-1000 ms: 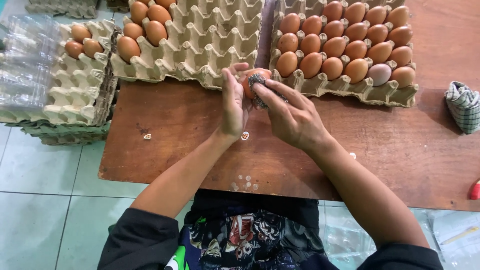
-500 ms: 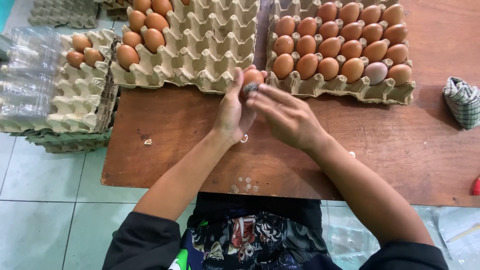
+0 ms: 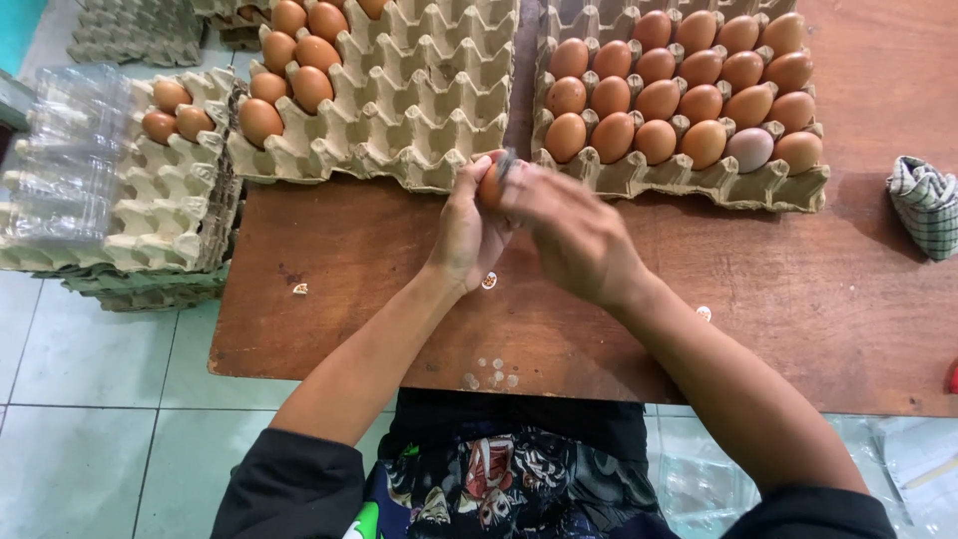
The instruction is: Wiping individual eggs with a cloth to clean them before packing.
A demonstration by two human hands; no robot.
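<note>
A brown egg point(image 3: 490, 186) is held up just above the centre of the frame, over the wooden table point(image 3: 798, 299). It is cupped by the left hand point(image 3: 461, 232), whose fingers are curled closed around its left side. The right hand point(image 3: 574, 235) is pressed against it from the right, fingers bent and partly blurred; a small dark thing seems to be pinched at their tips against the egg, though what it is cannot be told.

Just behind the hands, at top centre, a grey pulp tray point(image 3: 419, 100) is seen mostly empty, with a few brown eggs point(image 3: 294, 60) kept in its upper left corner. To the upper right, a second tray point(image 3: 689, 180) is filled with brown eggs, one pale egg point(image 3: 749, 149) among them near its lower right corner. At the left edge, a stack of trays point(image 3: 130, 240) is noted with three eggs on top and clear plastic cartons point(image 3: 65, 150) laid over it. A checked cloth point(image 3: 926, 205) is spotted at the right edge.
</note>
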